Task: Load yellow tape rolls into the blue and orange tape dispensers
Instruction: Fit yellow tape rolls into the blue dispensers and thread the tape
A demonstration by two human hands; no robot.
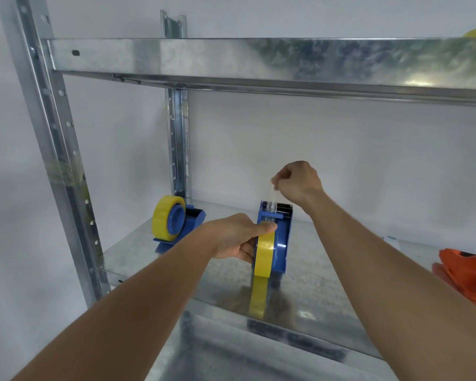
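In the head view, the left hand [235, 237] grips the yellow tape roll [264, 255] seated in the blue dispenser [282, 235] at the middle of the metal shelf [176, 273], while the right hand [297, 181] pinches the loose tape end [273, 198] just above that dispenser's toothed cutter. The thin strip could fold onto itself, stick to the fingers or miss the cutter if it is pulled crooked, and a hard tug could tip the dispenser. Left of it stands another blue dispenser [187, 218] already carrying a roll [164, 220], and far to its right the orange dispenser [465, 273] looks still unloaded.
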